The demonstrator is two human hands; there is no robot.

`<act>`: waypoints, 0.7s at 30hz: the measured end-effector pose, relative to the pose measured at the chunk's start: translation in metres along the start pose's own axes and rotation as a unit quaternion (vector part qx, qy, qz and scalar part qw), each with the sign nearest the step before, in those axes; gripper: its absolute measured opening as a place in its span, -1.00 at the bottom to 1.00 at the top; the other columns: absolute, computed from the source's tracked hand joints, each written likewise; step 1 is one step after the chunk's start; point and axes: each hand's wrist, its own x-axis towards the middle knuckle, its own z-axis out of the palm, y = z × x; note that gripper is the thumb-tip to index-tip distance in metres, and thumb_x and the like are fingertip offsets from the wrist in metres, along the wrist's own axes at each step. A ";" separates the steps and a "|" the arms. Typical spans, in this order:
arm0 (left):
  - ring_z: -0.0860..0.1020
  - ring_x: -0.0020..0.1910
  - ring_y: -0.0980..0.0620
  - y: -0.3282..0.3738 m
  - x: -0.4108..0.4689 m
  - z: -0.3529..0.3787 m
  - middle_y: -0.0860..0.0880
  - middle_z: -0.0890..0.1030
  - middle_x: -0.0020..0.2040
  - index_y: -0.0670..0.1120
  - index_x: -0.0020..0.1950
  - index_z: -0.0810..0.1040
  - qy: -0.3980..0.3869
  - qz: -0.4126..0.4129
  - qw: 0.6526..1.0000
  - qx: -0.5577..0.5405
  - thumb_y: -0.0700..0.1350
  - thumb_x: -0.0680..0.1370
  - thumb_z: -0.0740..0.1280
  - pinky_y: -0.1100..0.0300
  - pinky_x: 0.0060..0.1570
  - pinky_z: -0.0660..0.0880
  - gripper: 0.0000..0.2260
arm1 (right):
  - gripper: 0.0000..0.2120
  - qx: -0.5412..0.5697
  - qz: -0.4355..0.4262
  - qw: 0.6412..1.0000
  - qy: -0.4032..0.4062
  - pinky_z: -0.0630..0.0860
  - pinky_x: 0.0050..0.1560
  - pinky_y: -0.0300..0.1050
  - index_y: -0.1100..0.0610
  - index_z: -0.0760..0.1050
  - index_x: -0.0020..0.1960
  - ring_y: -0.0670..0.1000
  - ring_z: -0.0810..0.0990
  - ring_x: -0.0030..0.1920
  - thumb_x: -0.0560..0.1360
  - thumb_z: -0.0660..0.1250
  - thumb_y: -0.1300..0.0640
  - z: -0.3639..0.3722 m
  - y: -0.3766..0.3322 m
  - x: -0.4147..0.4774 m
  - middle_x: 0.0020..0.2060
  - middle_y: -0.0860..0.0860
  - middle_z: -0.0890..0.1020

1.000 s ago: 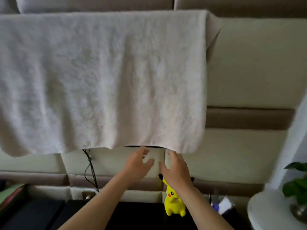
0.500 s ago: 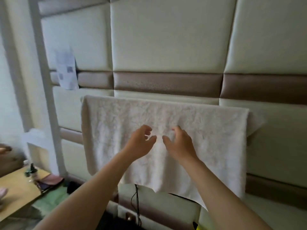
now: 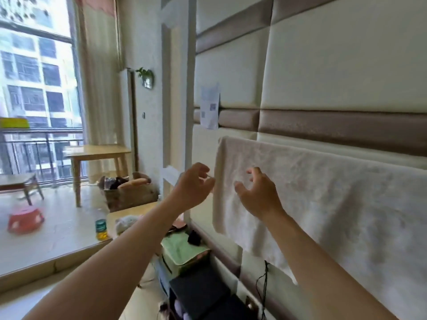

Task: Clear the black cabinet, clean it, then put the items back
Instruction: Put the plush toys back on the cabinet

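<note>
So I'm watching through the head cam and the white towel [image 3: 323, 204] is hanging flat against the padded wall. The left hand [image 3: 193, 185] is hovering right at the towel's left edge with its fingers loosely curled and apart. It's gripping nothing as far as I can see, though I can't tell if the fingertips are brushing that edge. The right hand [image 3: 258, 192] is floating in front of the towel's left part, fingers spread and bent, also holding nothing. The black cabinet [image 3: 203, 294] is sitting well below the towel's lower left corner, against the wall. A green cloth [image 3: 182, 248] is lying just below-left of that corner, a black cord [image 3: 265, 280] is dangling beneath the towel's bottom edge, and a sheet of paper [image 3: 209, 107] is hanging above its top left corner.
</note>
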 end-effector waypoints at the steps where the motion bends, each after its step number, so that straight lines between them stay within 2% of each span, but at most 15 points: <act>1: 0.62 -0.02 0.02 -0.007 0.000 -0.012 0.02 0.59 0.03 -0.04 0.19 0.51 0.009 -0.007 1.000 0.003 -0.04 0.54 0.41 0.12 -0.01 0.59 -0.75 | -0.50 0.008 -0.007 1.000 -0.010 0.43 0.19 -0.04 0.10 0.34 0.45 0.11 0.49 0.29 0.58 0.30 -0.06 0.009 -0.009 0.002 0.32 0.14 0.50; 6: 0.62 0.02 -0.06 -0.046 0.005 -0.070 0.01 0.58 0.04 0.00 0.19 0.49 0.039 -0.050 0.998 0.014 -0.02 0.55 0.42 -0.03 0.02 0.62 -0.75 | -0.52 0.034 -0.045 0.997 -0.049 0.41 0.16 -0.10 0.10 0.35 0.46 0.11 0.49 0.29 0.58 0.31 0.01 0.055 -0.053 0.016 0.32 0.12 0.50; 8: 0.60 0.02 -0.02 -0.066 0.011 -0.091 -0.01 0.59 0.06 -0.03 0.24 0.49 0.052 -0.054 0.996 0.044 -0.03 0.55 0.42 0.07 -0.01 0.61 -0.70 | -0.50 0.040 -0.057 0.996 -0.061 0.41 0.19 -0.08 0.10 0.35 0.46 0.13 0.49 0.31 0.58 0.32 -0.02 0.077 -0.067 0.024 0.34 0.13 0.50; 11: 0.58 -0.01 0.07 -0.099 0.023 -0.124 0.01 0.60 0.06 -0.03 0.23 0.48 0.069 -0.054 0.993 0.081 -0.02 0.56 0.41 0.35 -0.21 0.50 -0.71 | -0.49 0.049 -0.062 0.994 -0.071 0.42 0.26 -0.04 0.12 0.34 0.46 0.15 0.49 0.31 0.58 0.32 -0.04 0.115 -0.090 0.038 0.33 0.16 0.51; 12: 0.58 -0.02 0.08 -0.110 0.028 -0.135 0.02 0.60 0.05 -0.03 0.22 0.48 0.074 -0.054 0.992 0.090 -0.01 0.56 0.41 0.36 -0.23 0.50 -0.72 | -0.49 0.053 -0.066 0.994 -0.070 0.43 0.27 -0.03 0.12 0.35 0.46 0.15 0.49 0.31 0.58 0.33 -0.03 0.128 -0.098 0.043 0.33 0.17 0.52; 14: 0.60 -0.01 0.08 -0.136 0.042 -0.158 0.01 0.62 0.07 -0.03 0.23 0.49 0.072 -0.044 0.992 0.098 0.00 0.55 0.41 0.23 -0.14 0.58 -0.71 | -0.49 0.060 -0.070 0.993 -0.072 0.42 0.29 -0.02 0.12 0.34 0.46 0.15 0.48 0.34 0.58 0.33 -0.03 0.159 -0.114 0.055 0.34 0.16 0.51; 15: 0.61 -0.02 0.08 -0.149 0.050 -0.169 0.00 0.62 0.07 -0.03 0.23 0.49 0.068 -0.044 0.992 0.102 0.01 0.55 0.42 0.20 -0.15 0.58 -0.70 | -0.49 0.064 -0.070 0.993 -0.073 0.41 0.29 -0.02 0.11 0.33 0.46 0.15 0.48 0.35 0.59 0.33 -0.04 0.175 -0.123 0.061 0.35 0.16 0.50; 18: 0.58 -0.08 0.16 -0.185 0.076 -0.206 0.03 0.58 0.06 -0.04 0.26 0.47 0.058 -0.048 0.992 0.103 0.02 0.56 0.43 0.35 -0.31 0.49 -0.67 | -0.50 0.064 -0.067 0.993 -0.073 0.42 0.24 -0.04 0.10 0.32 0.46 0.13 0.49 0.32 0.59 0.32 -0.05 0.225 -0.148 0.084 0.34 0.15 0.50; 21: 0.56 -0.07 0.15 -0.223 0.098 -0.239 0.04 0.56 0.06 -0.08 0.30 0.47 0.050 -0.044 0.991 0.116 -0.03 0.57 0.41 0.37 -0.26 0.47 -0.66 | -0.51 0.059 -0.062 0.993 -0.075 0.43 0.16 -0.07 0.10 0.33 0.44 0.13 0.51 0.27 0.59 0.32 -0.05 0.276 -0.171 0.105 0.31 0.14 0.52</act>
